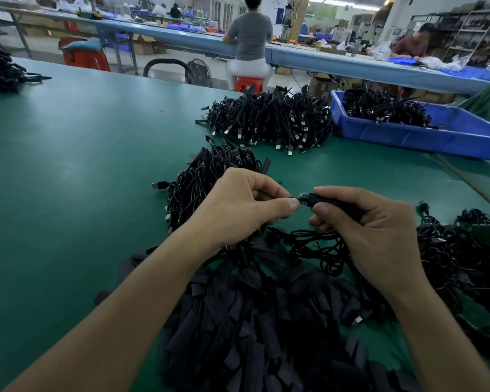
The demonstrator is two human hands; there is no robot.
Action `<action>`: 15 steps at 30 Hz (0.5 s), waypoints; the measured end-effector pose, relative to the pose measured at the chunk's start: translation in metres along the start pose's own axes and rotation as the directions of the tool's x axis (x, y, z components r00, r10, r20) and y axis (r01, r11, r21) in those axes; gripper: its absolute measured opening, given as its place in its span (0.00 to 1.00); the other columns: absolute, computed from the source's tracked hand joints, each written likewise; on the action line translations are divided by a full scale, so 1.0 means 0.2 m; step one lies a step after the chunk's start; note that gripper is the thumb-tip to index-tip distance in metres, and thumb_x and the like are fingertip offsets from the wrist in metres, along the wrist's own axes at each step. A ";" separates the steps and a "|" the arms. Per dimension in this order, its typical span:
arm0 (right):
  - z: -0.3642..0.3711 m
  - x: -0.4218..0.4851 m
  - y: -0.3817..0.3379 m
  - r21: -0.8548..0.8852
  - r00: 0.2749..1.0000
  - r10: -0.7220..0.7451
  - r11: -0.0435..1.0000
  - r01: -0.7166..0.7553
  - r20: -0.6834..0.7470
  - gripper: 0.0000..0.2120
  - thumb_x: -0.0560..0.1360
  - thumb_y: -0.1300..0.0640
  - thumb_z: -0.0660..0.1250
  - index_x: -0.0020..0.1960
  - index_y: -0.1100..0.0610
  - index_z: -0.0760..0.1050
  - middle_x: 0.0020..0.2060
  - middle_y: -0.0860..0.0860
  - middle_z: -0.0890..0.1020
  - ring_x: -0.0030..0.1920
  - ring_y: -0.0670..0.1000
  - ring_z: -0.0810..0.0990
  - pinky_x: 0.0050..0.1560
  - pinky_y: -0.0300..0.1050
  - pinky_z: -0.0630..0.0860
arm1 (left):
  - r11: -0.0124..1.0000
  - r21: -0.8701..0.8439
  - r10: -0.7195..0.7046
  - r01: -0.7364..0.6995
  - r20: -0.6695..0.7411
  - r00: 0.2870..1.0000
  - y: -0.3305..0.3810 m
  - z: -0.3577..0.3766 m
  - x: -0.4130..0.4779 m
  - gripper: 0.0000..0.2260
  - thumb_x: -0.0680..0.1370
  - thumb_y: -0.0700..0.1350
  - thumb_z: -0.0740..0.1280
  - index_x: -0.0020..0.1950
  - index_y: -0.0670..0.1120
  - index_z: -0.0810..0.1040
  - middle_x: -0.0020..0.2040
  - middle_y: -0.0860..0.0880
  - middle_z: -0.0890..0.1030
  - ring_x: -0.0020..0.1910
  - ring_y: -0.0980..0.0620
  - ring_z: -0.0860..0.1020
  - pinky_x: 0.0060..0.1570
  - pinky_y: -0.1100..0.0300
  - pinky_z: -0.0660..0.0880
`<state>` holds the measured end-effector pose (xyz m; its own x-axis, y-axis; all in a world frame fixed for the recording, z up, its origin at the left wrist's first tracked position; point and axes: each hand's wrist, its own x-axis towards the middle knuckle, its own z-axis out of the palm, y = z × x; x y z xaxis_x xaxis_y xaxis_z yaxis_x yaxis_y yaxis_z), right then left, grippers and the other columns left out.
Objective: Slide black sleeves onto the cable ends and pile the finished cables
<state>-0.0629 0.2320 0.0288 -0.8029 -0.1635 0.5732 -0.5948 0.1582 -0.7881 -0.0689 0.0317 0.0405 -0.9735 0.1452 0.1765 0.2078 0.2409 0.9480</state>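
My right hand [376, 230] grips a black sleeve [327, 200] with a cable's metal plug tip [303, 198] showing at its left end. My left hand [244, 205] pinches at that plug tip with thumb and forefinger and also holds a bundle of black cable underneath. The cable's loops [314, 244] hang between both hands. A heap of loose black sleeves [255, 321] lies below my wrists. A pile of black cables [207, 176] sits just behind my left hand.
A larger cable pile [272, 120] lies farther back on the green table [77, 154]. A blue bin [425, 134] with cables stands at the back right. More cables [464, 250] lie at the right edge. People sit at a far bench.
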 end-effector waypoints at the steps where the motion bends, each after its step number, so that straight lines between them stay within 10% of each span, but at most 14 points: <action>1: 0.00 0.00 0.00 -0.010 1.000 -0.004 1.000 0.004 -0.004 0.09 0.72 0.56 0.72 0.52 0.49 0.82 0.39 0.47 0.86 0.37 0.48 0.86 0.42 0.35 0.80 | 1.000 0.000 0.002 -0.002 -0.006 1.000 0.00 0.00 0.00 0.04 0.73 0.47 0.78 0.42 0.47 0.85 0.35 0.50 0.85 0.32 0.58 0.80 0.38 0.66 0.78; 15: -0.01 0.00 0.02 0.017 1.000 0.012 1.000 -0.012 0.007 0.08 0.73 0.57 0.72 0.52 0.51 0.83 0.38 0.49 0.87 0.37 0.50 0.86 0.42 0.37 0.81 | 1.000 0.024 0.019 -0.020 0.021 1.000 0.02 0.00 -0.01 0.04 0.73 0.45 0.77 0.40 0.48 0.85 0.34 0.51 0.85 0.30 0.60 0.79 0.35 0.67 0.76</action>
<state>-0.0644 0.2343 0.0261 -0.8099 -0.1681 0.5620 -0.5841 0.1431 -0.7990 -0.0661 0.0329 0.0430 -0.9672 0.1695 0.1891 0.2290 0.2605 0.9379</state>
